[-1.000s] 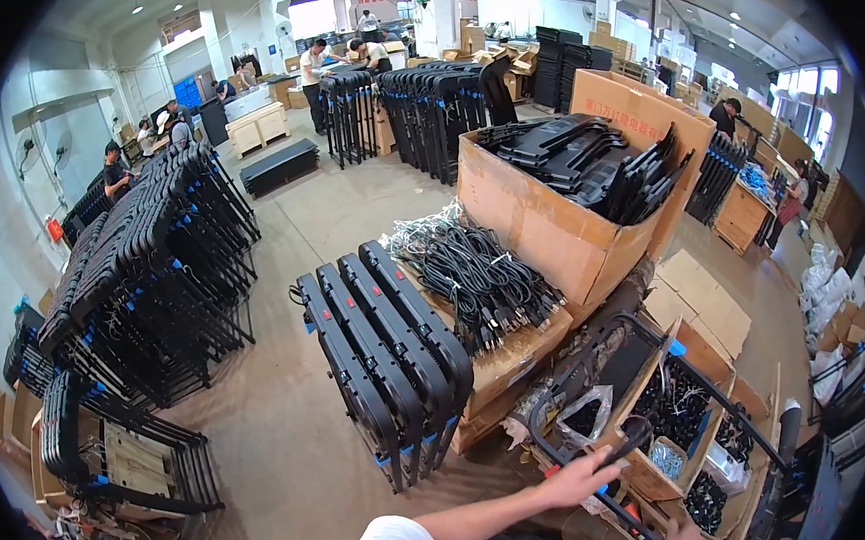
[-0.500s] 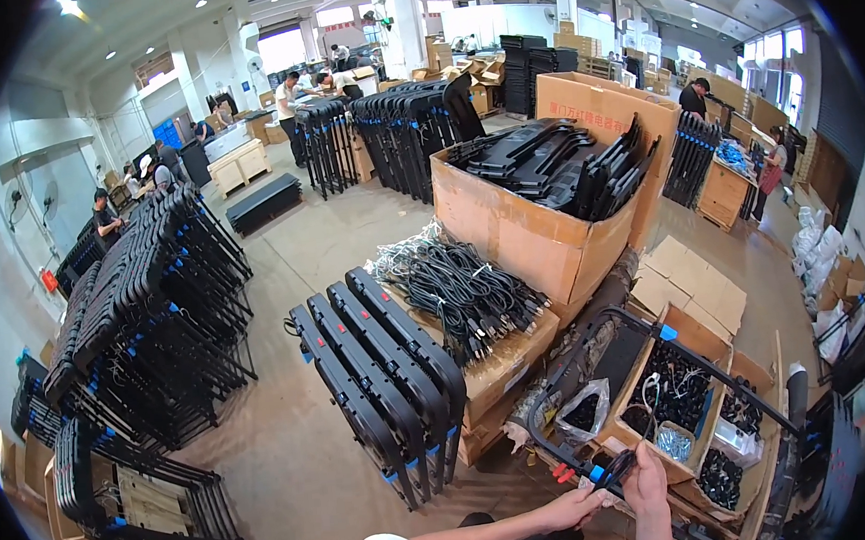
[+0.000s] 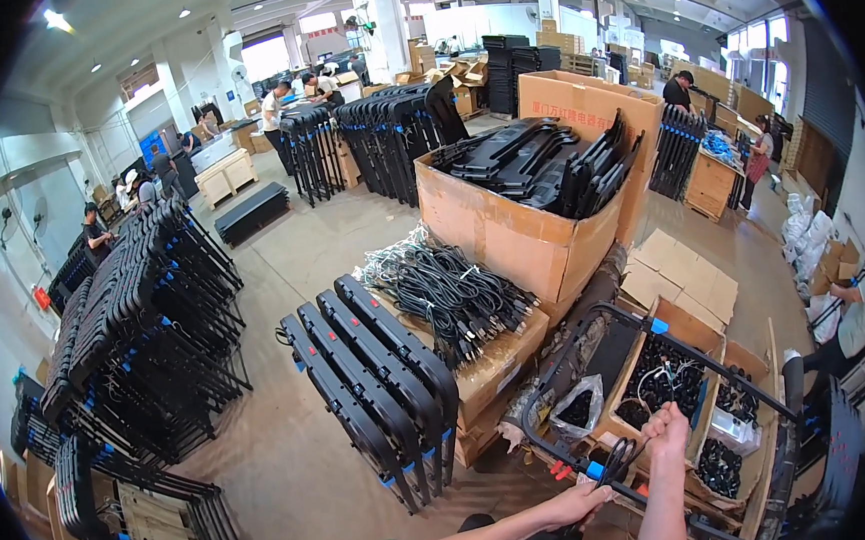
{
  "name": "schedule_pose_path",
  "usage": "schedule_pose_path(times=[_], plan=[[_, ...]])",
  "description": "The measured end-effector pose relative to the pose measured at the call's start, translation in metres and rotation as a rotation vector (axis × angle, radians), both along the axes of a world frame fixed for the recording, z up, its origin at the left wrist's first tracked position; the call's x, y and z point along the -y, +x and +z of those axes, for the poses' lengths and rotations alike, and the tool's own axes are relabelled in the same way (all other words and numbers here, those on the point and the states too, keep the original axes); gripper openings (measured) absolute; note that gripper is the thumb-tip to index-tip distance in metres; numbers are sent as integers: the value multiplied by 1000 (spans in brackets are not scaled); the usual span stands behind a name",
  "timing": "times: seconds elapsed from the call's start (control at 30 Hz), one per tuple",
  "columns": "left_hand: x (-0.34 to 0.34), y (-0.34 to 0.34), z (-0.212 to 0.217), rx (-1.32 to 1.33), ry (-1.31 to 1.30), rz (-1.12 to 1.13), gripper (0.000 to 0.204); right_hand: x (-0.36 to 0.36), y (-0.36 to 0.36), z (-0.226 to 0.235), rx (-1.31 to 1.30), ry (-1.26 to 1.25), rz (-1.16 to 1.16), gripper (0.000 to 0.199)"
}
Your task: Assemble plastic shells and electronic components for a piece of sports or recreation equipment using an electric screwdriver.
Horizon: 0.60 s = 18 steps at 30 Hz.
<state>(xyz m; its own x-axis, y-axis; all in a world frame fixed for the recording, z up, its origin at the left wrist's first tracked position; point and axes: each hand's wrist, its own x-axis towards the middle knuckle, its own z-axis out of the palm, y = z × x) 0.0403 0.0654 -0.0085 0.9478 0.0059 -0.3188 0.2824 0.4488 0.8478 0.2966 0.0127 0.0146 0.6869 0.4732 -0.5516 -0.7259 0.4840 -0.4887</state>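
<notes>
Far left, a big stack of black frames (image 3: 125,322) fills the floor, with more racks beyond. Three black panels (image 3: 381,394) lean upright against a low carton (image 3: 504,365), and a heap of black cables (image 3: 449,294) lies on top of it. Low in the middle, the left hand (image 3: 579,506) is curled around a black tube frame (image 3: 579,360) near its blue clip (image 3: 595,470), fingers wrapped on the bar. Just to the right, the right hand (image 3: 667,429) is closed in a fist on the same frame, with a small cable loop (image 3: 618,455) between the hands. Under the frame sit boxes of small parts (image 3: 661,384). Behind, a tall carton (image 3: 526,238) brims with black parts.
</notes>
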Motion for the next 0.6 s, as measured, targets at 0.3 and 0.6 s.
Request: schedule_pose_path(times=[0.3,0.6], plan=[[7,-15,54,-34,208,-38,39,7,95,-1,80,-26,-132,30],[23,-34,-2,-34,810,14,40,42,23,112,514,38,242,30]])
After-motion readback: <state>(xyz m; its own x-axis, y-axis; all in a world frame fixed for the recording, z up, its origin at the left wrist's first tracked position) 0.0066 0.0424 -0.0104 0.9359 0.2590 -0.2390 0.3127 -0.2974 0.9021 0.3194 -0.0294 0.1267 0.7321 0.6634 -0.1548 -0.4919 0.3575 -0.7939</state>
